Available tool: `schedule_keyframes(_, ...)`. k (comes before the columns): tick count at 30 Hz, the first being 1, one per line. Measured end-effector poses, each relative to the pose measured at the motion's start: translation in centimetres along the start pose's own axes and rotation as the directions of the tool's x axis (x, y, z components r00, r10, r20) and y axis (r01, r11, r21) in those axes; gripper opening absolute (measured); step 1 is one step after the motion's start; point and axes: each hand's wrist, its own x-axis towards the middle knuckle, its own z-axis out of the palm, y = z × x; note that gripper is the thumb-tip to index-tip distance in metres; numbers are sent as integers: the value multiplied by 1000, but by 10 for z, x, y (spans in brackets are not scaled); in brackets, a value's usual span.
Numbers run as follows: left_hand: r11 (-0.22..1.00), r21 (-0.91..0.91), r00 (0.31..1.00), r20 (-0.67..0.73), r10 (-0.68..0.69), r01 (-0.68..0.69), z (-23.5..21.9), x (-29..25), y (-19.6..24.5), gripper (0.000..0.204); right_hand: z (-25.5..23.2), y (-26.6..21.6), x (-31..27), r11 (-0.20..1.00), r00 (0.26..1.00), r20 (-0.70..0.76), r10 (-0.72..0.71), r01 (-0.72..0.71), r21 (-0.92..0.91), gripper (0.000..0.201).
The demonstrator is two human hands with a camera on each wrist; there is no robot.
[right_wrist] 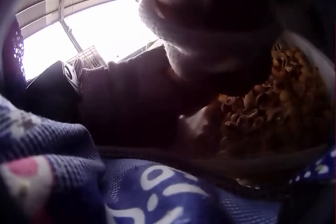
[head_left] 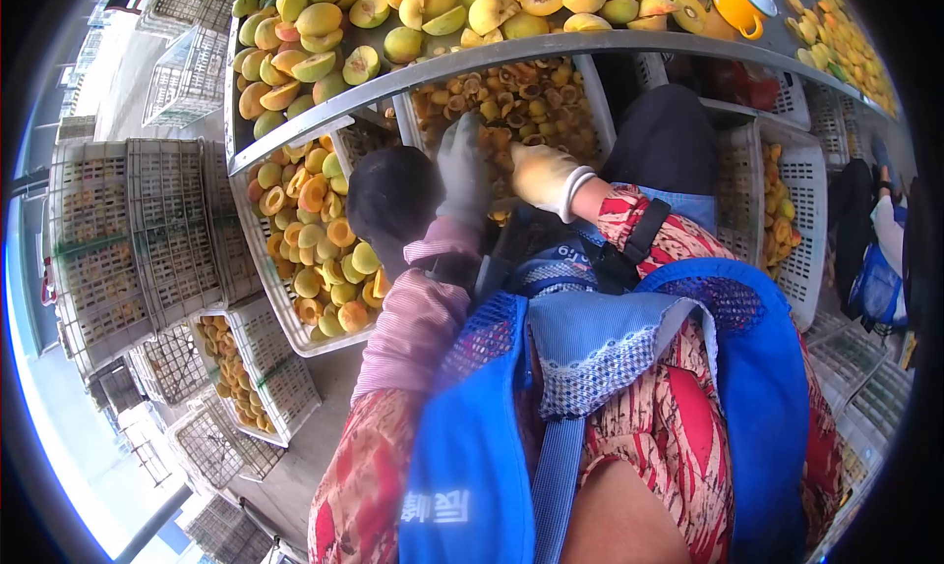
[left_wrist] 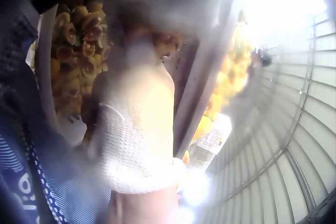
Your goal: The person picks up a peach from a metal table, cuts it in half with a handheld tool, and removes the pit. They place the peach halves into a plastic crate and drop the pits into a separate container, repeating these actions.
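In the head view my left hand (head_left: 462,166), in a grey glove under a pink striped sleeve, is over a crate (head_left: 599,97) of brownish-yellow cut peach halves (head_left: 511,97). My right hand (head_left: 548,178), in a cream glove with a white cuff, is close beside it with its fingers bent toward the left hand. A small reddish-brown piece (left_wrist: 167,44) shows near the right glove (left_wrist: 139,124) in the left wrist view; I cannot tell which hand has it. Shadow darkens the hands in the right wrist view, with the peach halves (right_wrist: 262,108) beyond them.
A metal-edged table (head_left: 433,70) heaped with peaches (head_left: 403,43) runs ahead, with a yellow enamel mug (head_left: 739,8) on it. Crates of peach halves stand at left (head_left: 285,313) and right (head_left: 806,185). Stacked crates (head_left: 128,239) rise farther left. Another person (head_left: 880,279) is at far right.
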Motion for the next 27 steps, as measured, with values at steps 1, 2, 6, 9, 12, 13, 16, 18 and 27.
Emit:
schedule_keyframes(1, 992, -77, 995, 5, -96, 96, -1, 2, -4, 47, 4, 2, 3, 999, 999, -25, 25, -26, -47, 33)
schedule_keyframes(2, 970, -154, 981, 11, -191, 191, -2, 3, -7, 50, 8, 3, 8, 991, 998, -62, 9, -18, -132, 28)
schedule_keyframes(6, 741, -485, 869, 90, -486, 464, -1, 1, 8, 47, 8, 12, 26, 987, 988, -146, 53, -75, -145, 30)
schedule_keyframes(9, 674, -637, 919, 161, -360, 375, -5, 3, 22, 59, 29, 52, 38, 985, 938, -304, -165, 139, -104, 36)
schedule_keyframes(12, 760, 470, 891, 164, 424, -448, -34, -4, 66, 70, 31, 47, 25, 986, 999, -49, 23, -31, -164, 49)
schedule_keyframes(13, 342, 750, 684, 196, 702, -566, -49, -7, 84, 81, 24, 31, 9, 981, 997, -30, 68, -72, -182, 52)
schedule_keyframes(16, 763, 422, 799, -135, 587, -489, -95, -16, 140, 53, 44, 64, 30, 998, 999, 8, -37, 37, -40, 45)
schedule_keyframes(18, 963, -25, 859, -460, 226, -267, -129, -29, 154, 36, 29, 44, 22, 986, 987, -20, 158, -157, 49, 47)
schedule_keyframes(27, 807, 339, 431, -895, 118, 483, -346, -137, 8, 48, 31, 45, 18, 957, 958, 80, 275, -281, 74, 47)
